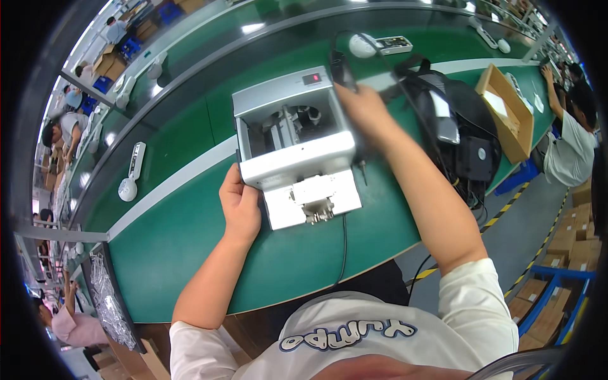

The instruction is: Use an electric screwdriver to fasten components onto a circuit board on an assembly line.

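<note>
A silver-grey benchtop machine [297, 155] stands on the green bench in front of me, slightly turned. It has a small red lit display, an open bay with metal parts inside, and a white lower plate with a metal mechanism. My left hand [244, 206] grips the machine's lower left side, its fingers partly hidden behind the edge. My right hand [364, 114] is at the upper right side, smeared by motion. Beside those fingers is a dark, blurred object [342, 71], its kind unclear. From the machine's front a black cable [344, 247] runs down over the bench edge.
To the right lie a black backpack [465, 120] and a wooden tray [519, 130]. White devices with round heads, such as this one [135, 161], rest on the green conveyor [190, 126]. A black-edged tray of clear plastic bags [111, 304] is at the left. Other people work nearby.
</note>
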A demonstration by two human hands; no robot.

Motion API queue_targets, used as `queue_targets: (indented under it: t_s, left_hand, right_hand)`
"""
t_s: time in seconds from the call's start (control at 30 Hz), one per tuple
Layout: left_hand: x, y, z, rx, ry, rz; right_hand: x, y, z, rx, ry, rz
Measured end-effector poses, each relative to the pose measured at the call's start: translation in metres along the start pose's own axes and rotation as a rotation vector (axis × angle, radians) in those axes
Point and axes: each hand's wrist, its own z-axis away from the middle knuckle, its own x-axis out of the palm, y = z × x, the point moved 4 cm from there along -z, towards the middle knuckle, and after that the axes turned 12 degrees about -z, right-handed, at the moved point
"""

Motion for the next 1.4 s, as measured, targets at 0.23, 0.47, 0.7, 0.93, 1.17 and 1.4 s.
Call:
queue_targets:
  t_s: [0.23, 0.47, 0.7, 0.93, 1.17, 1.4]
  left_hand:
    - [-0.017, -0.001, 0.012, -0.076, -0.129, -0.139]
    - [-0.037, -0.018, 0.016, 0.020, -0.283, -0.399]
    - [-0.062, -0.048, 0.041, -0.111, -0.278, -0.389]
    - [-0.064, -0.037, 0.038, -0.143, -0.365, -0.571]
    - [-0.052, -0.024, 0.027, 0.231, -0.302, -0.712]
    - [-0.029, -0.008, 0.011, -0.084, -0.175, -0.200]
  right_hand:
    - [0.002, 0.001, -0.004, 0.019, 0.017, 0.071]
    - [-0.001, 0.001, -0.014, 0.014, 0.010, 0.122]
    - [0.001, 0.002, -0.013, 0.113, 0.000, 0.153]
    - [-0.002, 0.002, -0.015, 0.113, 0.001, 0.149]
    - [-0.003, -0.005, -0.015, 0.062, 0.014, 0.165]
    - [-0.001, 0.000, -0.017, 0.045, -0.004, 0.193]
